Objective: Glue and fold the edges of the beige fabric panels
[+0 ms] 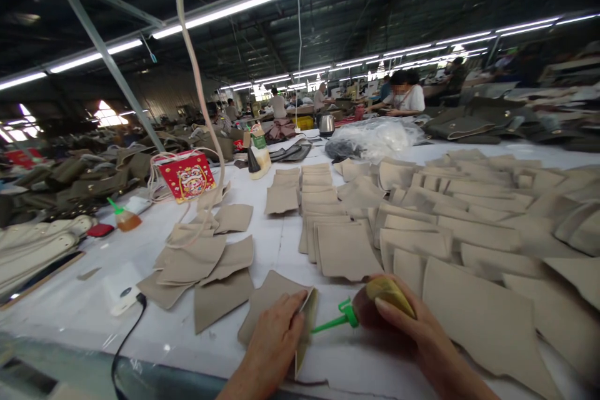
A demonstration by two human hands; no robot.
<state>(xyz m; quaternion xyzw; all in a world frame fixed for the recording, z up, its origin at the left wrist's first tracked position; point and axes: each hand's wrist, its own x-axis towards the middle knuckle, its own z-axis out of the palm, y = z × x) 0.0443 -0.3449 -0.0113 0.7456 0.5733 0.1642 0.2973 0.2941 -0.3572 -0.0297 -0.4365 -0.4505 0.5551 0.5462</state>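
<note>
Right hand [415,331] grips the glue bottle [385,295], green nozzle [330,323] pointing left, nearly touching the tan cut piece [265,297] whose upturned right edge the left hand [275,342] pinches

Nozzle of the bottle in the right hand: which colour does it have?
The nozzle of the bottle is bright green; the head view shows it best.

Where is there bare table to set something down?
A bare strip runs between the scattered pieces and the centre stack. More bare table lies left of the white adapter. Right of the centre stack, overlapping pieces crowd everything. Left hand and right hand occupy the front.
</note>
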